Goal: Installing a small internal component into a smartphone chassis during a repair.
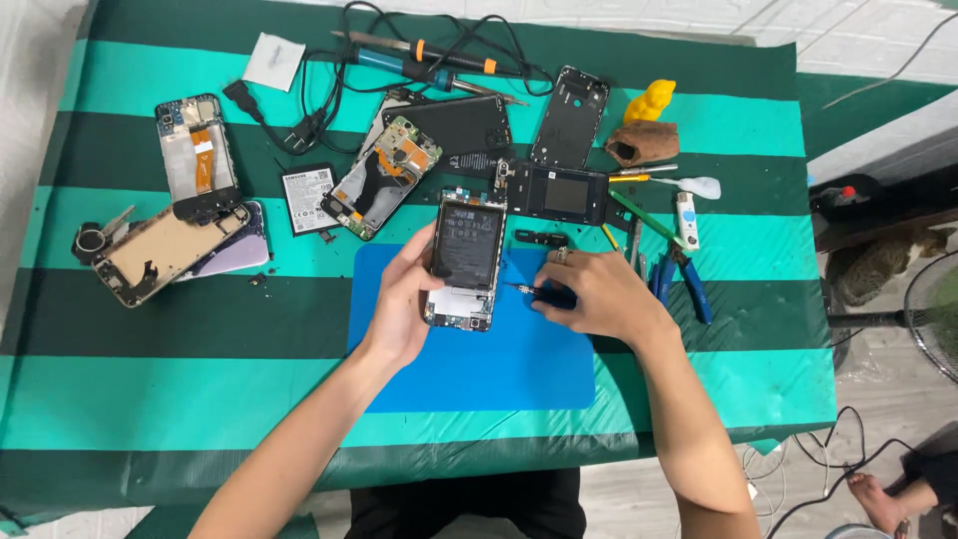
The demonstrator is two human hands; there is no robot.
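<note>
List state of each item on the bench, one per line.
left hand: gripping opened phone by its left edge
opened phone: back cover off, battery exposed, on blue mat
right hand: holding screwdriver
screwdriver: tip pointing at phone's right edge
loose battery: out, lying flat
soldering iron: lying on table, unheld
blue-handled pliers: lying beside right hand

Beyond your mat you have a soldering iron (429,62), blue pliers (689,284), a loose battery (308,187) and a yellow figure (650,101).
</note>
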